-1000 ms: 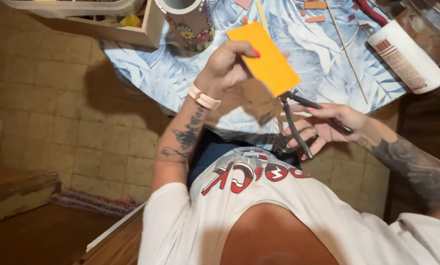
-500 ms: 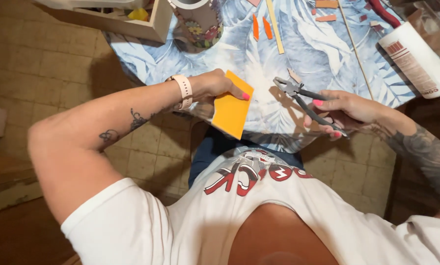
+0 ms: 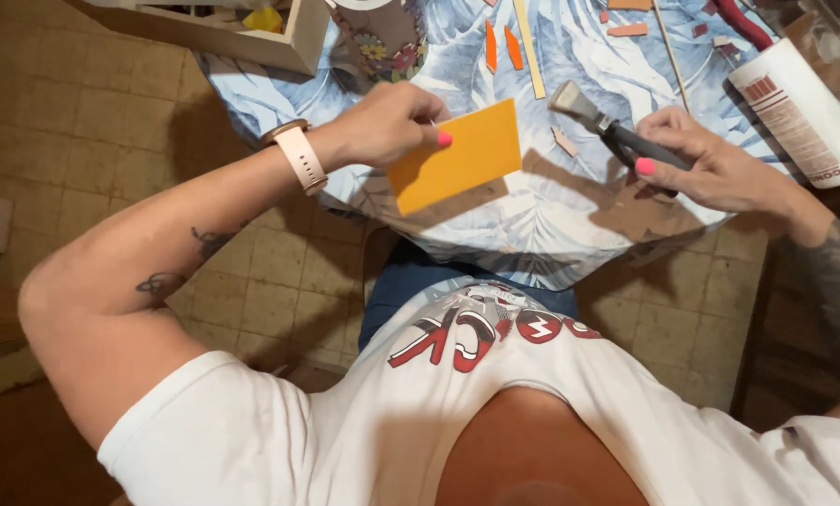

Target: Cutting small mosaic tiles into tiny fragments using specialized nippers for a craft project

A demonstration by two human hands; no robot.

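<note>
Orange card (image 3: pixel 457 155) is now being held flat and level over the near edge of the table (image 3: pixel 570 234), pinched at its left edge by the left hand (image 3: pixel 382 122); half a second ago it was hanging tilted downward, so it is being presented for work. Right hand (image 3: pixel 711 169) is wrapping closed around the dark handles of the pliers (image 3: pixel 617 131), raised closer to the card. Farther back, orange strips (image 3: pixel 500 47) and a white bottle (image 3: pixel 800 108) are lying on the table.
</note>
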